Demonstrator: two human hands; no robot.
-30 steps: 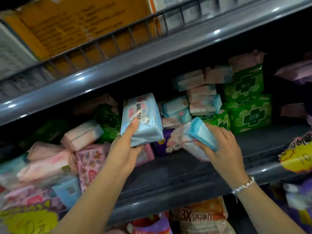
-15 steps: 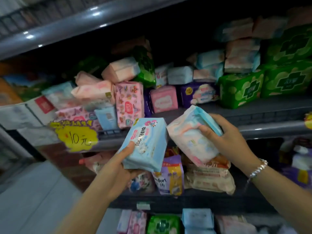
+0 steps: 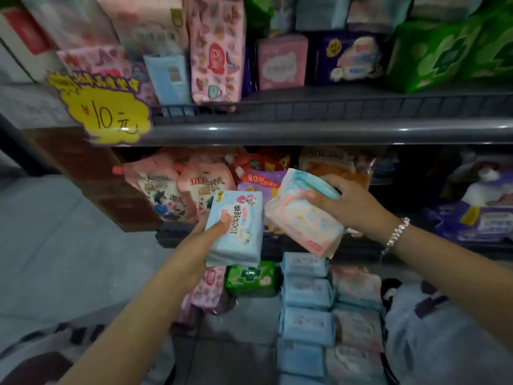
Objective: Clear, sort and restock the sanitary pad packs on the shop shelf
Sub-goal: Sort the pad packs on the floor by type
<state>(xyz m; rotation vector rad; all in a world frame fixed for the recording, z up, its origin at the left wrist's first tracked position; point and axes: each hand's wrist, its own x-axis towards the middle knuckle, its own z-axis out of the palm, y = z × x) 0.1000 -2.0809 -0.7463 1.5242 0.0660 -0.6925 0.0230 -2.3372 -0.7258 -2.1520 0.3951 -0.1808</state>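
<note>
From my head camera, my left hand gripped a light blue pad pack, thumb pressed on its printed face and fingers curled under it. My right hand held a pink-and-white pad pack tilted, fingers wrapped over its teal-edged top; a beaded bracelet sat on that wrist. The two packs were just beside each other, in the air in front of the lower shelf of pouches.

Farther up, the upper shelf carried more packs — a tall pink patterned pack, a small pink pack, a purple pack and green packs to the right. A yellow price tag hung on its left edge.

Near me on the floor lay rows of blue packs — a green pack to their left.
</note>
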